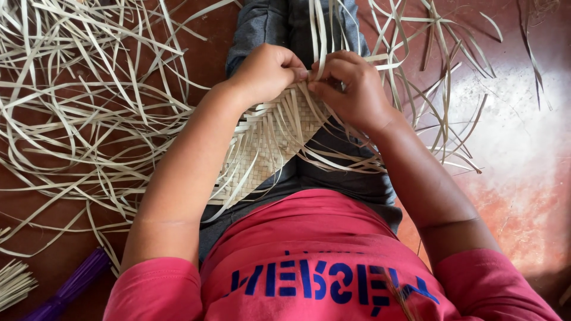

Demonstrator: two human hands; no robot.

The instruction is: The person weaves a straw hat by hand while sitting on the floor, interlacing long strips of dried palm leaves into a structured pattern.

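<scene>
At the lap, pale strips (315, 44) are pinched by the left hand (264, 71) and the right hand (351, 86), both closed, at the far edge of a woven mat (262, 145) lying over the thighs. Plaiting appears under way. Loose strips (83, 113) are strewn over the floor (523, 154).

One head cam, looks straight down, close over lap, hands (315, 80) mid-frame, floor (523, 154) round edges

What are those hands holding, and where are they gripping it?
Both the left hand and right hand pinch loose pale strips at the far edge of the woven mat.
</scene>
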